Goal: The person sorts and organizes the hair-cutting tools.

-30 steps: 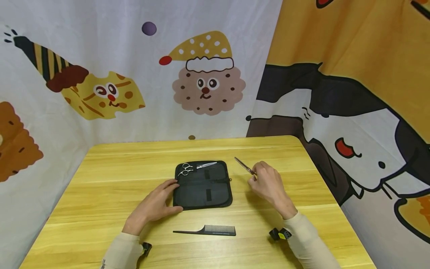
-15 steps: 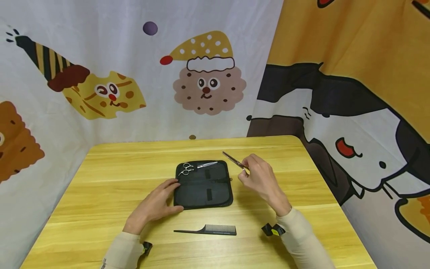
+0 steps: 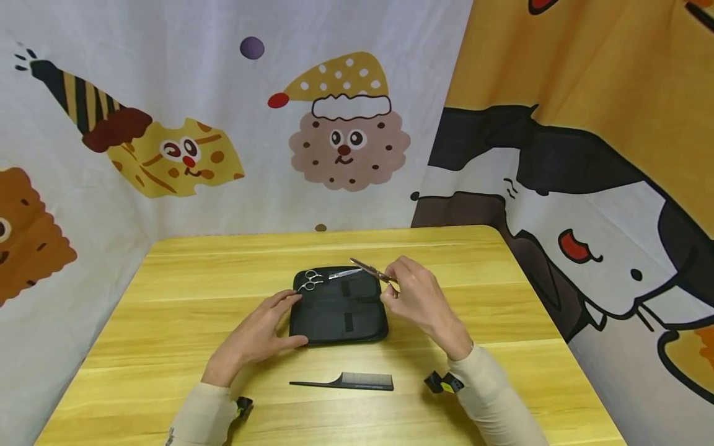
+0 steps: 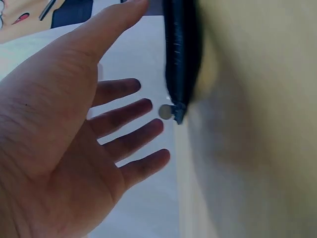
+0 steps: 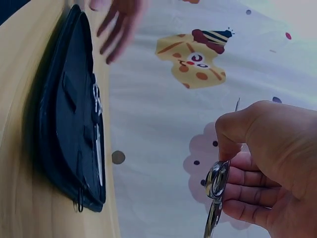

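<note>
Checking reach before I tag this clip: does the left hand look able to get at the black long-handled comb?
Probably yes: the left hand holds nothing, and the black long-handled comb lies close by on the yellow wood-grain table with nothing covering it.

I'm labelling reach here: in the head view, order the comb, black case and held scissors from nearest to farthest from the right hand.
1. Held scissors, gripped in the right hand.
2. Black case, to that hand's left.
3. Comb, on the table, on the case's near side.
</note>
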Available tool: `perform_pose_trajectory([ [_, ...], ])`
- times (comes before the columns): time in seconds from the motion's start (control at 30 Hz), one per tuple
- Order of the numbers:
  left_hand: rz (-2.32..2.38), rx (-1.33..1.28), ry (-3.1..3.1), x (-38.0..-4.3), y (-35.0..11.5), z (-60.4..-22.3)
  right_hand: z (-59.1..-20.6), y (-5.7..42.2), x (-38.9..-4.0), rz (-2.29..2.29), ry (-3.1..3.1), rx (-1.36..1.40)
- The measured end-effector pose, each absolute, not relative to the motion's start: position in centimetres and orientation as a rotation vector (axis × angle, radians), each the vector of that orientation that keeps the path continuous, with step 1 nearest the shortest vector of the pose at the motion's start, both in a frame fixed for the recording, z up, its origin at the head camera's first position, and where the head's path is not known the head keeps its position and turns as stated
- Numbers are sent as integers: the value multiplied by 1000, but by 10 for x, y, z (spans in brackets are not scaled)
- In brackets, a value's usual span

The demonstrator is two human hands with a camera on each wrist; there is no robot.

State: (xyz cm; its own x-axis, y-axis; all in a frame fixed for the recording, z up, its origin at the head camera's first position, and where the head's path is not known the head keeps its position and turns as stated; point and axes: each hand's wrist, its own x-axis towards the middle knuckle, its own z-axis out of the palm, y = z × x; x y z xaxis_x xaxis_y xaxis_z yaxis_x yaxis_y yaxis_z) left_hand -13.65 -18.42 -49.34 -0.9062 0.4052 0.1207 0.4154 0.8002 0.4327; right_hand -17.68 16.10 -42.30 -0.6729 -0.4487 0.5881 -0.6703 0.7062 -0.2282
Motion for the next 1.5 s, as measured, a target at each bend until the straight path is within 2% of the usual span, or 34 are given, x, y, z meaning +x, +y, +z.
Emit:
perform_pose_trajectory([
  [0.27, -743, -715, -2744, -143, -168, -468, -424, 154, -174, 580, -2401, 923],
  [0.73, -590, -949, -2245, -154, -127, -435, -424, 148, -170, 523, -2443, 945],
  [1.5, -329, -1071, -2228, -149, -94, -445, -425, 140, -160, 448, -2492, 1050],
])
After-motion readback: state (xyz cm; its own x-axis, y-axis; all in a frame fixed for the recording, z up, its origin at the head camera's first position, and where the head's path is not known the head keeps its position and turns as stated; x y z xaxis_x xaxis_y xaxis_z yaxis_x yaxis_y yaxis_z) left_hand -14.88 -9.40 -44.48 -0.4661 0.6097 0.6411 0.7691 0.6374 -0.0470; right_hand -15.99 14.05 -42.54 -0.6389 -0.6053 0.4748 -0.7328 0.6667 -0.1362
